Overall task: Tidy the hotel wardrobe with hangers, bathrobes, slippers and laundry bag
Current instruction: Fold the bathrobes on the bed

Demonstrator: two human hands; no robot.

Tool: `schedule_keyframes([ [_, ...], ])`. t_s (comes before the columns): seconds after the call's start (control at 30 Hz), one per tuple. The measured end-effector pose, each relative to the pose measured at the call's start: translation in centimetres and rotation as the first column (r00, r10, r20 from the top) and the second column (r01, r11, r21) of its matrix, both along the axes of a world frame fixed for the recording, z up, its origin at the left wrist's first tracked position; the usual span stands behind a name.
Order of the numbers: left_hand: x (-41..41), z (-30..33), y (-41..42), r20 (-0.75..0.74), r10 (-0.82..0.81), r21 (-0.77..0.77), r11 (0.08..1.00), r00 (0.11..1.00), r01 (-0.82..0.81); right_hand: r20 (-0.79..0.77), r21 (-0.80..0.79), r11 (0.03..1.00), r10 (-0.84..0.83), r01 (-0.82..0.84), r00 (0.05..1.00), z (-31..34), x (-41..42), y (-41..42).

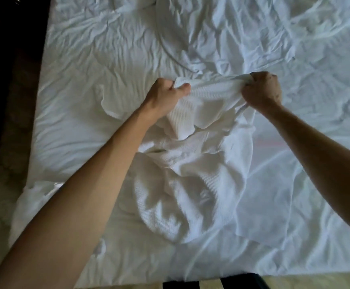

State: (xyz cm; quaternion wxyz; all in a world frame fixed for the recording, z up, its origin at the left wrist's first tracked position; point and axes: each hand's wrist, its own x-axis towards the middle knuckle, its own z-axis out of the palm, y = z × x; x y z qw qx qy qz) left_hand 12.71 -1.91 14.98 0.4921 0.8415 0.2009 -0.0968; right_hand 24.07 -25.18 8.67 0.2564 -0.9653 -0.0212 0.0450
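I've got both hands on the white waffle-weave cotton bathrobe (188, 184), which lies bunched on the bed with wrinkled white sheets (86, 69). My left hand (165, 94) is curled tight round one end of the robe's top edge, thumb pinching over the fabric; my right hand (261, 90) is fisted round the other end, so the edge is stretched fairly taut between them. The rest of the robe sags in a heap toward me, touching the sheet. Judging by the drape: soft, limp, no stiffness, moderately heavy for cloth, not slippery thanks to the waffle texture, not fragile. It'll flop and fold wherever unsupported. Best hold looks like the collar or shoulder seams, hands well apart. Which part of the robe I'm holding, can't tell.
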Motion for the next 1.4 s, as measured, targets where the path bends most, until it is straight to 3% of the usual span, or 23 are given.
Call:
schedule_keyframes([
  [0.13,-2.4,-3.3,-4.9,0.004,-0.066,0.059,0.996,0.998,0.065,-0.088,0.006,1.0,-0.017,0.017,0.996,-2.2,-2.4,-4.6],
  [0.3,-10.9,-13.3,-13.6,-0.259,-0.19,0.102,0.97,0.947,0.223,-0.418,-0.087,0.993,-0.112,0.083,0.901,-11.4,-10.7,-12.1],
  [0.37,-13.4,-15.7,-16.9,-0.28,-0.223,0.099,0.961,0.934,0.259,-0.488,-0.07,0.985,-0.172,0.158,0.856,-13.8,-13.2,-14.2],
  [0.5,-14.2,-16.7,-19.2,-0.243,-0.205,0.19,0.948,0.948,0.254,-0.479,-0.052,0.975,-0.214,0.216,0.851,-15.0,-13.7,-15.9],
  [0.63,-12.7,-13.9,-17.4,-0.299,-0.321,0.177,0.907,0.899,0.383,-0.373,-0.052,0.976,-0.215,0.211,0.902,-13.5,-13.4,-16.5],
  [0.73,-9.8,-10.5,-15.6,-0.157,-0.253,0.349,0.89,0.955,0.294,-0.157,0.13,0.96,-0.225,0.246,0.962,-10.6,-14.1,-14.0],
  [0.83,-4.8,-8.8,-13.9,0.072,-0.149,0.517,0.851,0.986,0.09,-0.105,0.201,0.969,-0.126,0.145,0.986,-8.1,-15.6,-8.6],
  [0.93,0.4,-9.9,-12.2,-0.011,-0.252,0.565,0.797,0.968,0.214,-0.114,0.166,0.976,-0.121,0.139,0.986,-7.4,-17.6,-4.4],
  [1.0,2.6,-11.2,-11.8,-0.197,-0.428,0.504,0.727,0.882,0.466,-0.146,0.142,0.96,-0.22,0.24,0.964,-7.9,-19.1,-3.3],
  [1.07,3.7,-12.3,-12.1,-0.346,-0.617,0.436,0.561,0.707,0.703,-0.155,0.111,0.947,-0.282,0.3,0.947,-8.5,-21.1,-2.8],
  [1.13,4.1,-13.2,-12.9,-0.439,-0.72,0.428,0.359,0.538,0.829,-0.134,0.079,0.95,-0.29,0.302,0.948,-9.5,-22.8,-3.0],
  [1.2,4.3,-14.6,-13.1,-0.494,-0.74,0.418,0.258,0.456,0.871,-0.126,0.067,0.95,-0.294,0.304,0.947,-10.6,-23.3,-4.0],
  [1.27,4.5,-15.7,-12.8,-0.469,-0.719,0.441,0.313,0.513,0.841,-0.124,0.096,0.946,-0.299,0.311,0.946,-11.5,-22.4,-5.3],
  [1.33,5.4,-15.9,-12.3,-0.324,-0.638,0.472,0.531,0.698,0.704,-0.087,0.185,0.924,-0.324,0.335,0.942,-11.5,-20.3,-6.9],
  [1.4,7.5,-14.8,-12.8,-0.138,-0.561,0.499,0.673,0.816,0.547,-0.058,0.31,0.872,-0.381,0.379,0.923,-10.3,-17.3,-9.2],
])
